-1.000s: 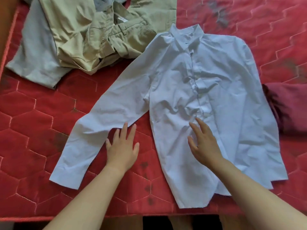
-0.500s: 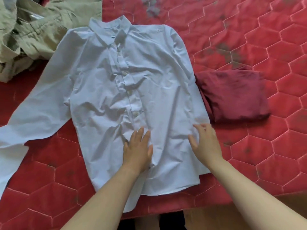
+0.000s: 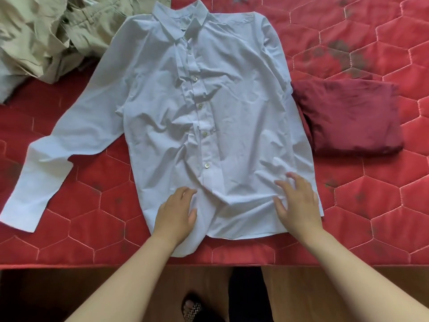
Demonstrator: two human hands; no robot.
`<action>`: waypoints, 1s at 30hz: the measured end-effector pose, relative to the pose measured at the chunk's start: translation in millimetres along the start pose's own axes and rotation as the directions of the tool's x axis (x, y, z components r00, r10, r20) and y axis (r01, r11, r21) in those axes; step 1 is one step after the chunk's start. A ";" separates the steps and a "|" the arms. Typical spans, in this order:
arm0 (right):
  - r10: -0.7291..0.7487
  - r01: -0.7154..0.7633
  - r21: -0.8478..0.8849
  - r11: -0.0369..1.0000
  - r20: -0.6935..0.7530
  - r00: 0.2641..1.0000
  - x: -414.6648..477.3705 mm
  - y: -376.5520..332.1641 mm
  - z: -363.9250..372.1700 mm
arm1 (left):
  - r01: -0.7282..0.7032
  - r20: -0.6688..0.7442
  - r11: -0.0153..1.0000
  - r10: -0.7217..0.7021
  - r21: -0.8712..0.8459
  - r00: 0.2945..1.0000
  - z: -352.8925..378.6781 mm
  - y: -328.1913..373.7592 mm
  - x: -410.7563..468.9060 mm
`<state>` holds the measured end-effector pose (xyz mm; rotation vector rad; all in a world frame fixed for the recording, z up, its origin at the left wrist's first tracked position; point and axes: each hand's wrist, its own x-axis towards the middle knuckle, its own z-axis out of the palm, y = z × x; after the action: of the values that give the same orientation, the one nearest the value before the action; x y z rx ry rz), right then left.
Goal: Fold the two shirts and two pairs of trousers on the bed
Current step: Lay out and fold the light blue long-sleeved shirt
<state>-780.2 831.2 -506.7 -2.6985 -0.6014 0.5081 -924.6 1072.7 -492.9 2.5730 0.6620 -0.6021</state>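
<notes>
My right hand (image 3: 297, 205) was spread, left hand (image 3: 176, 212) loosely curled, both on shirt (image 3: 220, 101). Dragging could've bunched the front, skewing folds.

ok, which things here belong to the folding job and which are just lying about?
Job: pale blue shirt, spread flat; khaki trousers, heaped; folded maroon garment; left hand, right hand on shirt.
Lying about: sandal on floor; red quilted bed, surface only.
</notes>
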 end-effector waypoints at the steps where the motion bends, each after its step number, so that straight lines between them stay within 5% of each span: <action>1: -0.050 0.050 0.048 0.998 0.006 0.999 -6.6 -10.7 4.8 | 0.032 -0.016 0.999 -0.032 0.016 0.999 1.5 -5.1 -6.6; 5: -0.230 0.212 0.193 0.958 0.077 0.970 -33.3 -55.1 36.6 | 0.273 -0.136 0.961 -0.266 0.037 0.954 14.2 -30.2 -36.2; 8: -0.149 0.137 0.203 0.969 0.046 0.988 -42.0 -67.3 58.4 | 0.476 -0.140 0.867 -0.494 -0.149 0.858 24.2 -43.8 -51.4; 10: -0.087 0.086 0.175 0.981 -0.001 0.996 -39.7 -70.2 67.5 | 0.474 -0.104 0.813 -0.533 -0.338 0.840 31.5 -53.7 -55.6; 14: -0.038 0.049 0.204 0.978 -0.057 0.998 -29.2 -67.5 54.6 | 0.225 -0.220 0.815 -0.391 -0.534 0.894 28.4 -65.8 -55.3; 19: -0.061 0.076 0.104 0.992 -0.147 0.987 -43.2 -64.3 19.0 | 0.119 -0.388 0.804 -0.404 -0.583 0.828 0.8 -89.6 -82.1; 22: 0.015 -0.015 0.041 0.999 0.000 1.000 -58.0 -73.4 26.3 | 0.235 -0.285 0.841 -0.408 -0.487 0.867 0.1 -109.3 -94.7; 25: -0.137 0.142 0.139 0.980 -0.039 0.990 -70.7 -97.6 41.9 | 0.288 -0.249 0.909 -0.367 -0.301 0.896 4.6 -115.0 -96.8; 30: -0.208 0.203 0.207 0.957 0.003 0.978 -77.8 -113.8 72.7 | 0.043 -0.268 0.995 -0.066 -0.089 0.961 26.2 -96.9 -90.1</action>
<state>-914.6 910.3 -506.0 -2.4056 -0.7811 0.5180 -1055.2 1106.1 -496.6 2.5896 0.8304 -0.2327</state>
